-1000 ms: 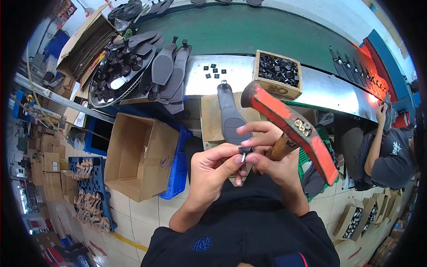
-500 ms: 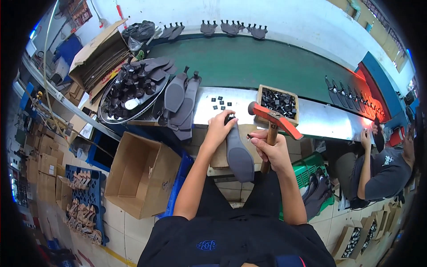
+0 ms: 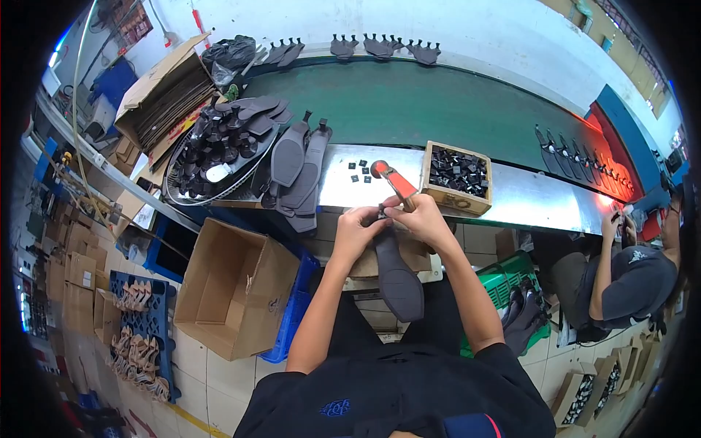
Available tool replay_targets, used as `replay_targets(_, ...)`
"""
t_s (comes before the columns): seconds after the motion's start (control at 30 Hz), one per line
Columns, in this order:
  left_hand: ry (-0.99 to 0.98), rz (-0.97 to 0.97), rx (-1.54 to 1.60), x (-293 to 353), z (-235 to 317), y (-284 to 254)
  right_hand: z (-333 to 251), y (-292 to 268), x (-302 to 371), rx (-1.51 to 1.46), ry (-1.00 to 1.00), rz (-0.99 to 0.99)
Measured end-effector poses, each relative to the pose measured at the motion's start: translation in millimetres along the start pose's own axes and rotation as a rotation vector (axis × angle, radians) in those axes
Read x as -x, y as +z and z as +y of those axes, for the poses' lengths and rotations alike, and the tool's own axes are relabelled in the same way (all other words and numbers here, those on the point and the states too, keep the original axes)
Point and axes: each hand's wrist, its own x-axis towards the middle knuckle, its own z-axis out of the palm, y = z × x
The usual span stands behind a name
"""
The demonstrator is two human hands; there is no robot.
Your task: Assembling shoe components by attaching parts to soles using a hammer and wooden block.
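A dark grey shoe sole point(image 3: 400, 285) with a heel points its toe end toward my body. My left hand point(image 3: 355, 232) is closed around its heel end. My right hand point(image 3: 427, 221) is closed on a hammer point(image 3: 398, 185) with an orange head and wooden handle, tilted up and away. Its thumb and fingertips meet my left fingers at the heel's top; any small piece pinched there is mostly hidden. Several small black square heel tips point(image 3: 366, 171) lie on the metal bench strip point(image 3: 337, 168) beyond my hands.
A wooden box point(image 3: 458, 201) of black heel tips stands right of the hammer. Heeled soles point(image 3: 296, 157) and a heaped basket point(image 3: 219, 193) are at left. Below are a cardboard box point(image 3: 226, 292) and a green crate point(image 3: 500, 281). A co-worker point(image 3: 635, 281) sits at far right.
My right hand has moved left to the heel, bringing the hammer with it, so both hands now meet there. The sole's toe has shifted slightly toward me.
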Motion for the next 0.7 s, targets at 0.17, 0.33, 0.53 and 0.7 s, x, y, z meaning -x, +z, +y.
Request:
replay_targets(0.17, -0.007, -0.003, 0.054, 0.2, -11.7, 0.7, 12.0, -0.3, 1.5, 0.103, -0.099, -0.02)
replay_targets(0.33, -0.029, -0.023, 0.064, 3.2, -15.7, -0.9, 17.9, 3.1, 2.7, 0.169, -0.244, 0.03)
replay_targets(0.53, -0.004, -0.017, 0.116, 1.3, -5.2, -2.2, -0.7, 1.7, 6.8, 0.374, -0.486, 0.035)
replay_targets(0.7, -0.063, -0.121, 0.139, -3.2, -12.3, -10.3, -9.4, 4.6, 12.3, 0.43, -0.265, -0.002)
